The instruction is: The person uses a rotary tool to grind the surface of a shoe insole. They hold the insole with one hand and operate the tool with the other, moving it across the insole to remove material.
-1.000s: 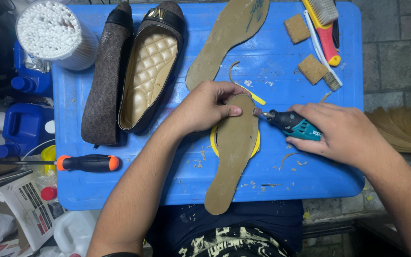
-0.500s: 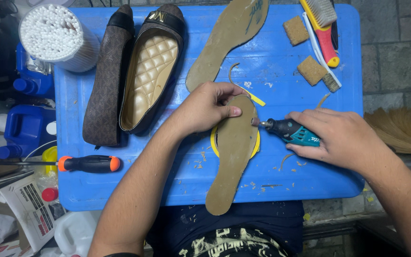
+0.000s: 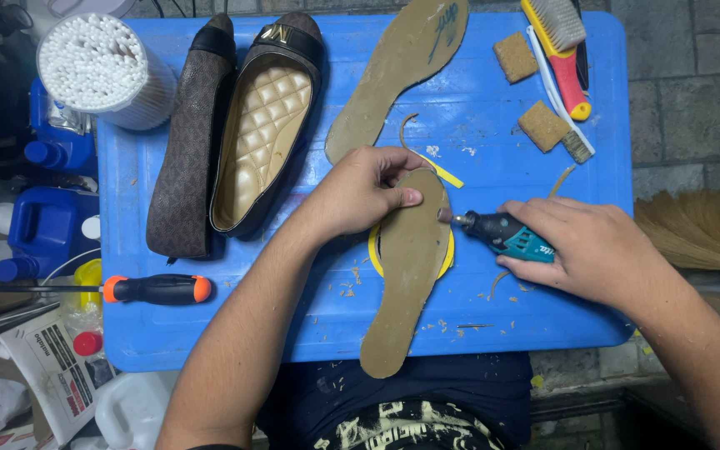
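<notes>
Far left first: tub of cotton swabs [image 3: 97,71] at the bench corner, orange-and-black screwdriver [image 3: 156,289] lying crosswise lower down, well apart from the action. Next over, two flat shoes [image 3: 235,133] side by side, toes pointing away, not touched.

Now the blue bench [image 3: 543,300] centre. Left hand [image 3: 360,190] comes in from lower left, forearm angled up and right, palm down on the top end of the tan sole [image 3: 406,271]. Fingers spread and pressing, thumb tip on the sole's upper face, so the grip is clamped flat on it, pinning, not lifting. Sole's long axis runs near vertical in view, heel end hanging off the bench's near edge, upper half sitting over a yellow tape roll [image 3: 374,254].

Key relation: the sole's right edge lies just left of the tool tip. Rotary tool [image 3: 502,235] points left, roughly square to that long axis, bit touching the edge just below the left thumb. Right hand [image 3: 597,250] is wrapped shut round the teal tool body, wrist low, forearm trailing off lower right.

Beyond: second sole [image 3: 402,71], sanding blocks [image 3: 543,125], brush [image 3: 562,46], all idle.
</notes>
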